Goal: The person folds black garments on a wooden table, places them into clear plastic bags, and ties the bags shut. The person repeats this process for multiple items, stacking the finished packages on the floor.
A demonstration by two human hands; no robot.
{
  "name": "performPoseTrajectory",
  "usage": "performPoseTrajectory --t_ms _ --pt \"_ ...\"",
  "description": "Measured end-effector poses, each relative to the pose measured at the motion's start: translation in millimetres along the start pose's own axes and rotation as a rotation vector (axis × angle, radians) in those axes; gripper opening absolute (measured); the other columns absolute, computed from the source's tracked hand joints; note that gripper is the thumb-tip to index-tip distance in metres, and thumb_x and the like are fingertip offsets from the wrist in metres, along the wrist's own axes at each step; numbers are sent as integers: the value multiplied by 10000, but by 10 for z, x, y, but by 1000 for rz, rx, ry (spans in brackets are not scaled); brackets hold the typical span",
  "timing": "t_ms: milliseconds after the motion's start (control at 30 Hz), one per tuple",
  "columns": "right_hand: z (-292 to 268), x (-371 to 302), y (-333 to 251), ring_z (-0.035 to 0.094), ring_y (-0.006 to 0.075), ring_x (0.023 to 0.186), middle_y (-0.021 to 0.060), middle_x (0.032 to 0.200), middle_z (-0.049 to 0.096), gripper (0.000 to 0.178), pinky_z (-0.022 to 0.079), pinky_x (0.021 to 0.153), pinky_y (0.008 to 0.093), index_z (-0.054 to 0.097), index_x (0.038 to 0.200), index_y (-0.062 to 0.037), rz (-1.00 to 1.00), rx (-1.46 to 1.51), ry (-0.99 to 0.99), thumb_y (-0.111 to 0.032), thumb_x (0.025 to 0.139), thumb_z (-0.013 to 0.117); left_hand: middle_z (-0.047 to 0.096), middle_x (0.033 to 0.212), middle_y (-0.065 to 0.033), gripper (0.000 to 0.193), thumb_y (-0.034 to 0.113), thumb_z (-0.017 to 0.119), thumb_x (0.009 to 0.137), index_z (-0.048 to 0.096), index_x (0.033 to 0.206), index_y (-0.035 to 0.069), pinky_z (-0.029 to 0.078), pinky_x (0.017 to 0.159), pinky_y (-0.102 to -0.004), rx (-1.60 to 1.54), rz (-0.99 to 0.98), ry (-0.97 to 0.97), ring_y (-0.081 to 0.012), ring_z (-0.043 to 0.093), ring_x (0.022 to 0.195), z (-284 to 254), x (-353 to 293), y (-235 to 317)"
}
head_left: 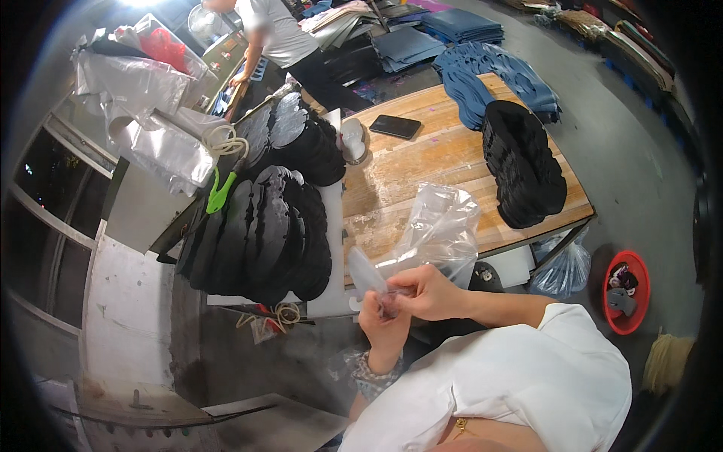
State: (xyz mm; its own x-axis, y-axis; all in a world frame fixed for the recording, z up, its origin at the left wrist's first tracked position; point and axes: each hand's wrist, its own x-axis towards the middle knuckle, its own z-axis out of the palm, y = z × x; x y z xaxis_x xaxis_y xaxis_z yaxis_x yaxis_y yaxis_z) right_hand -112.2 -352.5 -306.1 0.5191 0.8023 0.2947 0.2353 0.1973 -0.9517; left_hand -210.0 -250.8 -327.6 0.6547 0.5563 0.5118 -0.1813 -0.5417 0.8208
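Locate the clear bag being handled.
Head view, just right of centre: the clear bag is in the left hand and right hand, at the wooden table's near side.

Workshop, wooden worktable (388,177), stacked black cut-out pieces (525,169), blue sheet piles (463,25)

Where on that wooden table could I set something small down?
The widest bare patch of the pale wooden table lies between the flat black phone, the stack of black curved pieces and the crumpled clear plastic bag. It's crowded at the near edge, by the bag, left hand and right hand.
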Motion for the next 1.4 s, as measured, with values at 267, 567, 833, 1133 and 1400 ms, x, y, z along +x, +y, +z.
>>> performPoseTrajectory --t_ms 267,567,833,1133,1400 --pt "-486 -254 -414 606 198 733 50 826 592 121 540 657 382 599 913 -43 443 1136 312 -121 944 511 525 655 10 213 -13 683 791 502 697 46 375 543 -218 -100 -90 100 -50 451 627 -386 19 -140" --pt "-1181 -968 -994 382 110 488 31 574 421 263 313 458 268 497 717 -58 -14 -627 -73 -113 681 752 562 912 -40 172 225 489 989 512 1038 61 480 577 -278 -576 -172 503 -158 541 613 -917 457 -284" --pt "-2083 -1060 -978 579 121 701 3 811 557 232 513 600 278 536 967 -67 -327 345 1155 -292 925 569 600 692 -48 289 46 727 702 650 981 41 437 513 -244 -99 50 -1111 -123 512 493 -670 543 745" --pt "-1844 -1232 -1130 612 197 699 84 791 638 137 476 643 293 615 910 -36 130 -490 -252 -137 842 679 596 941 -35 170 239 516 990 537 1011 71 503 780 -285 -804 -239 309 -123 575 881 -607 1130 66" --pt "-2619 -1262 -975 624 97 677 0 746 619 70 502 607 237 632 862 -98 -141 372 1165 -100 887 566 652 768 -85 281 122 760 732 662 959 -11 465 570 -287 -64 -2 -1265 -136 617 672 -597 963 647"
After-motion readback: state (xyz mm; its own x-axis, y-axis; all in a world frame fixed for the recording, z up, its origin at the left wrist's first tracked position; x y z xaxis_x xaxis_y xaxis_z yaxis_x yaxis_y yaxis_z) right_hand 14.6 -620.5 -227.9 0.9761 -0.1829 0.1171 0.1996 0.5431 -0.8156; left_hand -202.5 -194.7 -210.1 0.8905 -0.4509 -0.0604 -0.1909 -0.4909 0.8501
